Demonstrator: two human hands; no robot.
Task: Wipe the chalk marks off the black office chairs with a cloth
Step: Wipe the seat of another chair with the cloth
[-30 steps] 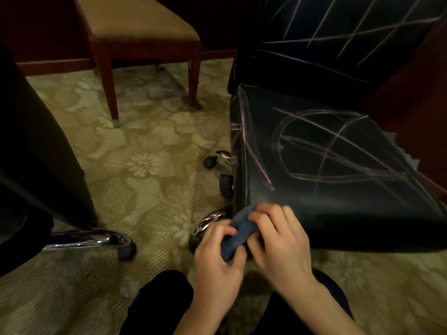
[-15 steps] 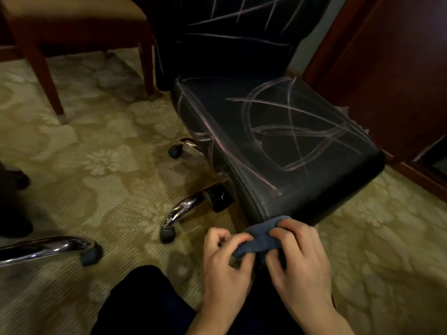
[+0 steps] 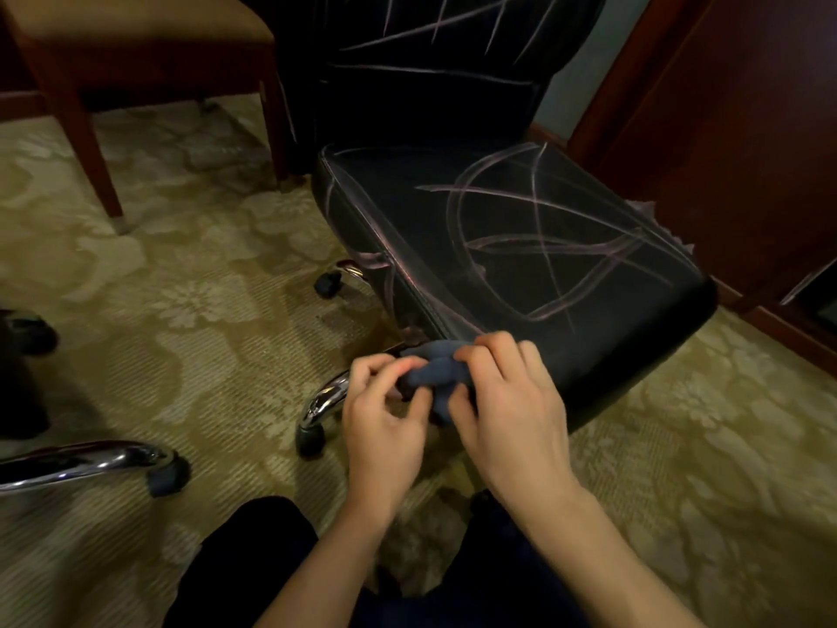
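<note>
Both hands pinch one small blue cloth [image 3: 432, 376] between curled fingers, the left hand [image 3: 385, 428] at its near edge, the right hand [image 3: 507, 410] over its far side. Since a second ago they keep bunching it, now just before the chair seat's [image 3: 521, 247] front corner; wiping hasn't begun. Beyond the fingers, smooth black leather carries pale chalk marks [image 3: 539, 247], arcs and crossing lines.

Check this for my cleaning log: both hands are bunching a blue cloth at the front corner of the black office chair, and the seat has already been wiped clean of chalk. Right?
Not quite. The left hand and right hand do hold the blue cloth at the black office chair's front corner, but the head view shows chalk marks crossing the seat, none wiped yet.
</note>
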